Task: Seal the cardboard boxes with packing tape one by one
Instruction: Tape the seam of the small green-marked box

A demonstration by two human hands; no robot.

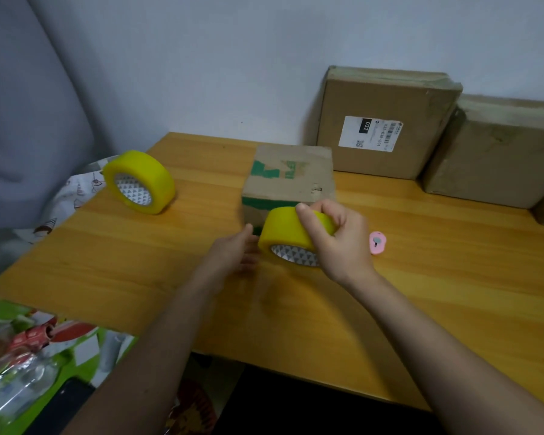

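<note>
A small cardboard box with green markings stands in the middle of the wooden table. Just in front of it my right hand grips a yellow roll of packing tape from above, thumb on its outer face. My left hand is beside the roll's left side with relaxed fingers, at or near its edge; whether it pinches a tape end I cannot tell. A second yellow tape roll lies on the table at the left.
Two larger cardboard boxes lean against the wall at the back right: one with a white label and one beside it. A small pink cutter lies right of my right hand. Clutter and a plastic bottle sit off the table's left edge.
</note>
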